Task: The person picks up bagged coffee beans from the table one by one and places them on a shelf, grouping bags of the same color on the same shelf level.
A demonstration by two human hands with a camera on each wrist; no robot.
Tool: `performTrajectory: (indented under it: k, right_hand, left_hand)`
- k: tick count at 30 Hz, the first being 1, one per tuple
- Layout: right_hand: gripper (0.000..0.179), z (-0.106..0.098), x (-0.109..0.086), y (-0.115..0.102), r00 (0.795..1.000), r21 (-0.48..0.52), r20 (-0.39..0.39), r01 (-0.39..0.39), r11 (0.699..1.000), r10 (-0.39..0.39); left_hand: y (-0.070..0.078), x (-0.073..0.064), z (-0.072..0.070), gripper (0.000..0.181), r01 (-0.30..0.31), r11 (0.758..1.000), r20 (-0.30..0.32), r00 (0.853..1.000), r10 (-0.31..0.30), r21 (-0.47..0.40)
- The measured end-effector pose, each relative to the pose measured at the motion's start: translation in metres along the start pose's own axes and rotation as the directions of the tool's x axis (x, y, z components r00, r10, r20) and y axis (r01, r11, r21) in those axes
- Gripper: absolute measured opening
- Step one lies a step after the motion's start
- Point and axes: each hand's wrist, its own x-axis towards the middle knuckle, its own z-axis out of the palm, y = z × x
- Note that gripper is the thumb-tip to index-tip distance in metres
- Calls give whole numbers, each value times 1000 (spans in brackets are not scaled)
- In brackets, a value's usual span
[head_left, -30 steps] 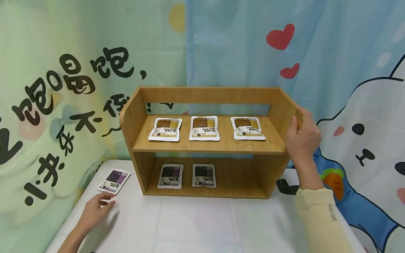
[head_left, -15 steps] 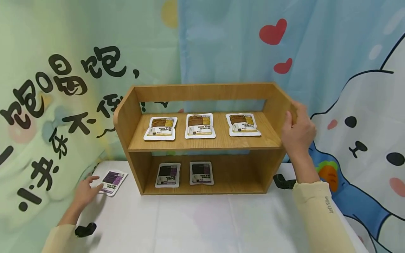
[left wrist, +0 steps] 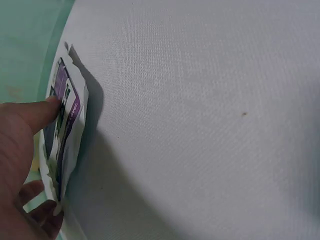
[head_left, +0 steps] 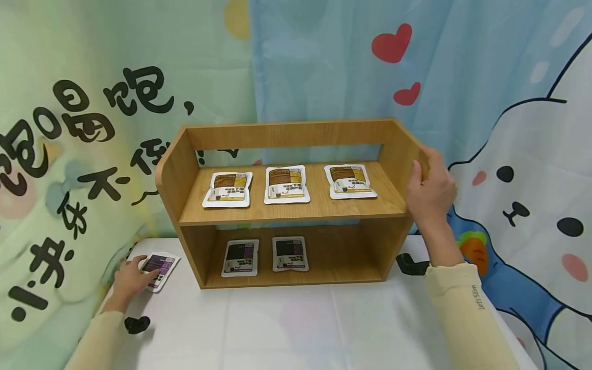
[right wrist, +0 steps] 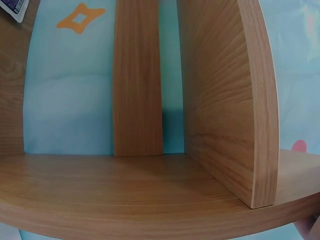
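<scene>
My left hand [head_left: 130,281] pinches a white pouch with a purple and black label [head_left: 159,270] at the table's left side. In the left wrist view the thumb lies across the pouch's printed face [left wrist: 65,110], and other fingers [left wrist: 45,212] curl at its edge. My right hand [head_left: 432,190] grips the right side panel of the two-tier wooden shelf [head_left: 291,220], thumb on the inner face. Three brown-and-white pouches lie on the upper tier, the middle one [head_left: 287,186] among them. Two dark purple-labelled pouches, left [head_left: 240,258] and right [head_left: 290,254], rest on the lower tier.
The shelf stands on a table with a white cloth [head_left: 287,324]. Printed curtains [head_left: 314,67] hang behind and at both sides. A black strap [head_left: 410,264] shows by the right forearm, another black piece [head_left: 137,325] by the left.
My left hand has moved from the pouch's near edge onto it and taken hold of it. The right hand keeps its grip on the shelf. The head view has shifted slightly.
</scene>
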Motion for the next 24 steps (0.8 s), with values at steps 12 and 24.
performTrajectory:
  k: [12,24]
  right_hand:
    - [32,-10,2,1,999,-12,-45,-12,1000,12]
    - [34,-2,1,-1,1000,6,4,4,1000,-4]
  left_hand:
    - [6,8,8,61,15,989,-13,1000,-17,-146]
    - [8,-29,15,56,-1,971,-104,994,-24,-240]
